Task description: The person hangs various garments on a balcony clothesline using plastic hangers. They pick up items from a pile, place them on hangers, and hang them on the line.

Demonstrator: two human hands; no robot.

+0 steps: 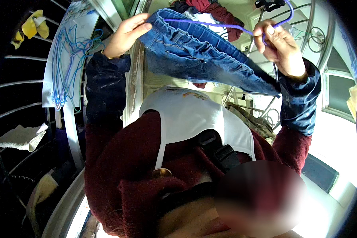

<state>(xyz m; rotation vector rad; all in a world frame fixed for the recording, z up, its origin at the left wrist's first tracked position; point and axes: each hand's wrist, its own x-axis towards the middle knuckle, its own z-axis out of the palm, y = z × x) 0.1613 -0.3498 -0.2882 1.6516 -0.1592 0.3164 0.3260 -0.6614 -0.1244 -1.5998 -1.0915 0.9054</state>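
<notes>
A pair of blue denim trousers with a gathered elastic waistband hangs in front of me, its waist opening facing up. My left hand pinches the left end of the waistband between thumb and fingers. In my right hand is a thin purple line, which looks like a coated wire clothes hanger. One part of it reaches into the waist opening towards my left hand; another curves up past my right fingers. The right end of the trousers droops below my right wrist.
Tangled blue and purple wire hangers lie on a white board at the left. Metal railings carry yellow cloths and a pale cloth. Dark red and white garments lie beyond the trousers. A metal rack stands at the right.
</notes>
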